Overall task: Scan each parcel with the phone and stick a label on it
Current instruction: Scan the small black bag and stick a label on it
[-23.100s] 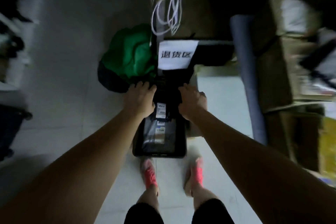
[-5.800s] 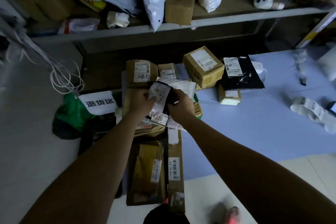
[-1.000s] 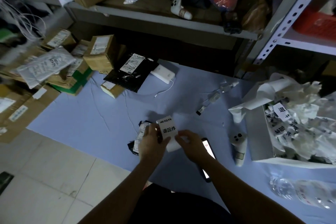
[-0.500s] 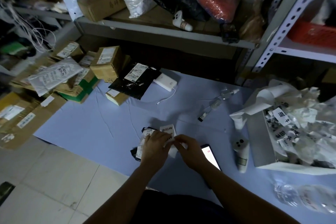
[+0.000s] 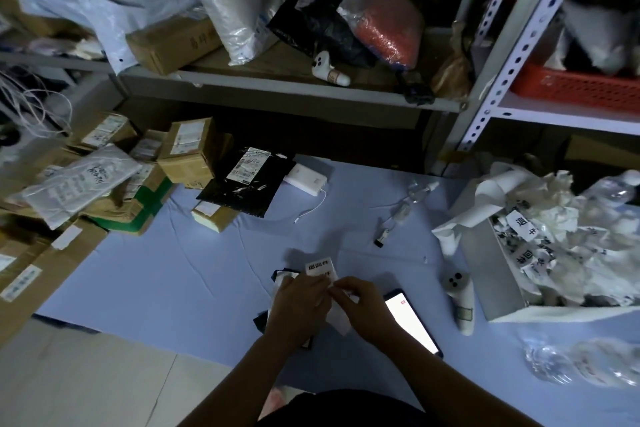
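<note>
A small black parcel (image 5: pixel 281 277) lies on the pale blue sheet (image 5: pixel 180 270) in front of me, mostly under my left hand (image 5: pixel 298 308). A white label strip (image 5: pixel 321 268) with black printed characters sticks up between my two hands. My left hand pinches it from the left and my right hand (image 5: pixel 360 305) pinches its lower part from the right. The phone (image 5: pixel 410 321) lies face up with a lit screen just right of my right hand.
A heap of cardboard parcels (image 5: pixel 187 156) and a black bag parcel (image 5: pixel 246 180) sit at the left. A white box of crumpled label backing (image 5: pixel 554 253) stands right. A white handheld device (image 5: pixel 460 298), a white power bank (image 5: pixel 304 178) and metal shelving (image 5: pixel 277 87) surround the sheet.
The label strip has come down from held up in front of me to low over the black parcel, and both hands have closed in together over it.
</note>
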